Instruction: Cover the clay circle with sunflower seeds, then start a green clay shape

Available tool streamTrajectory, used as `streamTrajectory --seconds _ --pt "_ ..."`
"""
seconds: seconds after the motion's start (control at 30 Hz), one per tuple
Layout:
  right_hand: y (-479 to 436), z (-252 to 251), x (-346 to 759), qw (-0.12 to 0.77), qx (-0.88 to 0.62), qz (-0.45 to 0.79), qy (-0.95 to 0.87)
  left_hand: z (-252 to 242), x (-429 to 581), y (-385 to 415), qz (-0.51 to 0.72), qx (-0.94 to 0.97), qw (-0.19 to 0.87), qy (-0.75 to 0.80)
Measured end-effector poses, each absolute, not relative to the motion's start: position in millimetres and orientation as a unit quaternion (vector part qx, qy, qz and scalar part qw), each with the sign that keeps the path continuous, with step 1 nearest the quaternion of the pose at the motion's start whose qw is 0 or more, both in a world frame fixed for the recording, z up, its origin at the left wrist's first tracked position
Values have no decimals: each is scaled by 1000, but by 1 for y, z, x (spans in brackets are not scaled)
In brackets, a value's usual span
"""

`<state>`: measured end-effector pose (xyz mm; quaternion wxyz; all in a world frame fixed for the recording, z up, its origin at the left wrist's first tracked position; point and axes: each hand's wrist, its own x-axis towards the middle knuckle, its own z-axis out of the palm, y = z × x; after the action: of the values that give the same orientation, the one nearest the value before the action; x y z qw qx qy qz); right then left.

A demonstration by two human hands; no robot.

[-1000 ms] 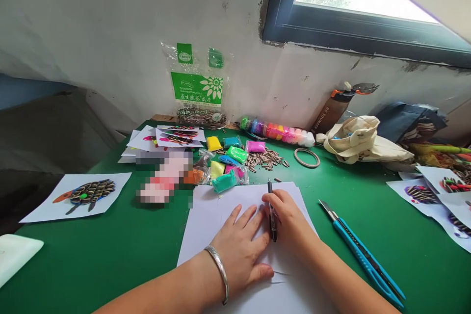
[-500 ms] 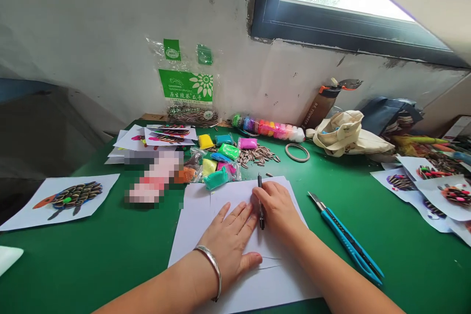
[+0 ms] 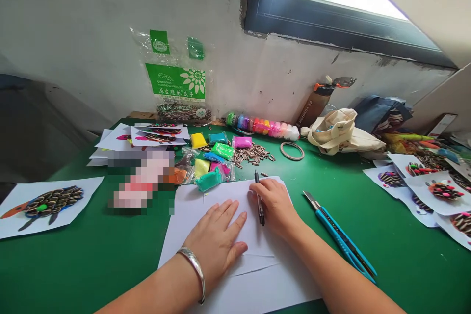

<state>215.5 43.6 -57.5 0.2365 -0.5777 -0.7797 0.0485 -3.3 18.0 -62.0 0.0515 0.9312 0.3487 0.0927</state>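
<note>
The green table [image 3: 91, 265] carried a white paper sheet [image 3: 209, 194]. The left hand [image 3: 215, 238] lay flat on the sheet, grip open and fingers spread. The right hand [image 3: 274, 206] held a black pen [image 3: 261, 213] in a narrow grip, its long axis running front to back, tip at the sheet. A blue utility knife [image 3: 340, 235] lay just right of that hand.

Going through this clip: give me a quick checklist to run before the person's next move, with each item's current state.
1. Left hand lies flat on the sheet of white paper: ok.
2. Right hand grips the pen: ok.
3. Pen tip touches the paper: cannot tell, the view doesn't settle contact.
4. Sheet unmarked near the person: not ok, a slit or crease line shows below the left hand.
5. Blade of the blue utility knife retracted: not ok, it sticks out, on the green table right of the sheet.
</note>
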Motion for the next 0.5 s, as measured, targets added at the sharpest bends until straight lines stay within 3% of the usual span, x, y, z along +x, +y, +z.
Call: streamTrajectory --seconds 0.17,0.5 --pt "48 -53 230 354 -552 177 -734 -61 1 19 110 921 21 372" --pt "36 -55 213 384 -589 218 -677 -52 12 14 102 913 13 395"
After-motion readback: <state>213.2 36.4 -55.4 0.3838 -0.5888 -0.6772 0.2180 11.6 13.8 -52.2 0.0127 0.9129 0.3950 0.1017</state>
